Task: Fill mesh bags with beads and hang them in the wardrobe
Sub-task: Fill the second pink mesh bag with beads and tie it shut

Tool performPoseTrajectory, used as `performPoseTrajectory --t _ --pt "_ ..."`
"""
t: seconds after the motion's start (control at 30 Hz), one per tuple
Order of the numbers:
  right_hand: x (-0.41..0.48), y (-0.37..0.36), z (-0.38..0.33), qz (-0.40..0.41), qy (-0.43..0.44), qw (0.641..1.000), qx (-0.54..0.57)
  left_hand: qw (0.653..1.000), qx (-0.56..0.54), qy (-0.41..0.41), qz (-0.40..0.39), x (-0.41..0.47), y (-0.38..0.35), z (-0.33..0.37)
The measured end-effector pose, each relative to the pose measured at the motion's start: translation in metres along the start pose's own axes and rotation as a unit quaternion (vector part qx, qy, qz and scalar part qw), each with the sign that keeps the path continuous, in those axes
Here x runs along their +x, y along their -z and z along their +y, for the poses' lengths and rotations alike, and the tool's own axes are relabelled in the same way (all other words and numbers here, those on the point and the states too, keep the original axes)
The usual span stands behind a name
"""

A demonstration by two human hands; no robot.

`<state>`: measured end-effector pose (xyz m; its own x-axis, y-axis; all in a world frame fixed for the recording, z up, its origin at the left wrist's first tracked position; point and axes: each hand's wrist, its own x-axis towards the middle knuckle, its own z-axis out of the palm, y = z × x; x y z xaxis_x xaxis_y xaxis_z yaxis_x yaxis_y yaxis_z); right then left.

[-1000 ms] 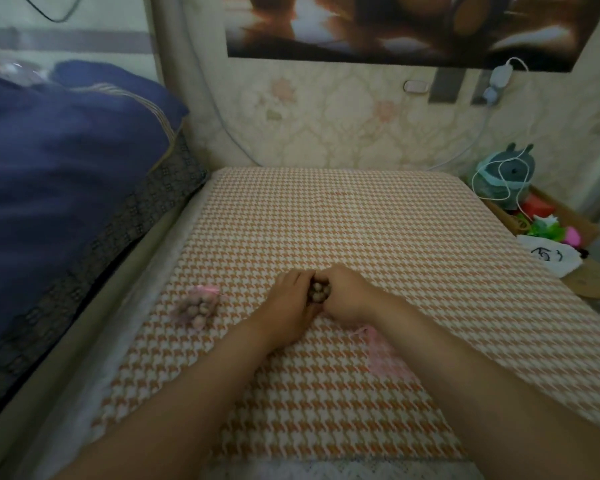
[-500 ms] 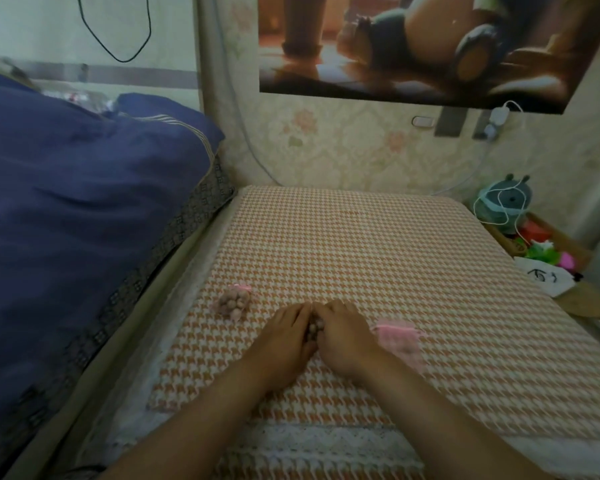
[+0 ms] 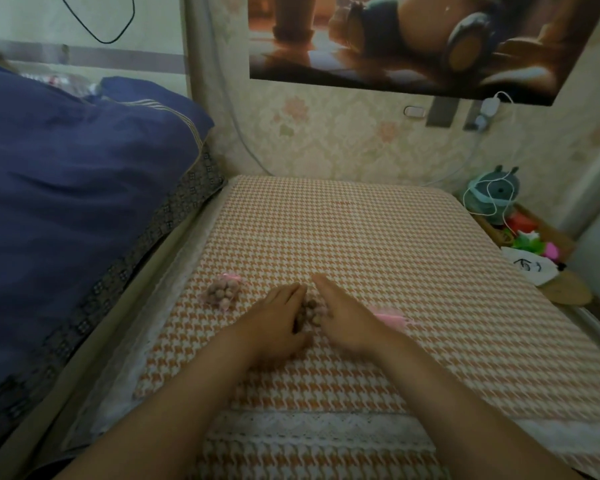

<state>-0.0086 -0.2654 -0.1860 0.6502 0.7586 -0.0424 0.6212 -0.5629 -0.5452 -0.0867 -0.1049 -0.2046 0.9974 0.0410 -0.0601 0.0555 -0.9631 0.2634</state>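
Low centre of frame: left hand (image 3: 274,317) and right hand (image 3: 347,317) lie flat on the houndstooth cover (image 3: 361,237), palms inward, fingers extended, cupping a loose pile of beads (image 3: 310,311) between them, grasping nothing. The empty pink mesh bag (image 3: 390,315) lies just right of the right hand, the nearer one, I'd say. A filled mesh bag (image 3: 224,295) rests left. No legible writing anywhere.
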Motion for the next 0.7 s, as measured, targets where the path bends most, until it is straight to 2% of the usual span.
performPoseTrajectory --t 0.1,0.2,0.33,0.43,0.6,0.7 --pt "-0.004 0.031 0.012 0.033 -0.027 0.999 0.010 1.000 -0.015 0.005 -0.011 0.006 0.017 0.018" --pt "-0.008 0.053 0.035 0.050 -0.064 0.996 -0.027 1.000 -0.014 -0.012 0.014 0.015 0.025 0.037" --pt "-0.010 0.067 0.062 0.034 -0.139 0.986 -0.080 0.999 -0.003 -0.029 0.036 0.033 0.025 0.062" --pt "-0.013 0.070 0.072 0.001 -0.181 0.978 -0.105 1.000 0.000 -0.023 0.013 0.043 0.020 0.077" --pt "-0.016 0.071 0.075 -0.007 -0.162 0.979 -0.122 0.999 -0.023 -0.030 0.002 0.052 0.010 0.088" --pt "-0.017 0.081 0.066 0.020 -0.130 0.988 -0.081 0.993 -0.101 -0.039 0.038 0.053 0.011 0.085"
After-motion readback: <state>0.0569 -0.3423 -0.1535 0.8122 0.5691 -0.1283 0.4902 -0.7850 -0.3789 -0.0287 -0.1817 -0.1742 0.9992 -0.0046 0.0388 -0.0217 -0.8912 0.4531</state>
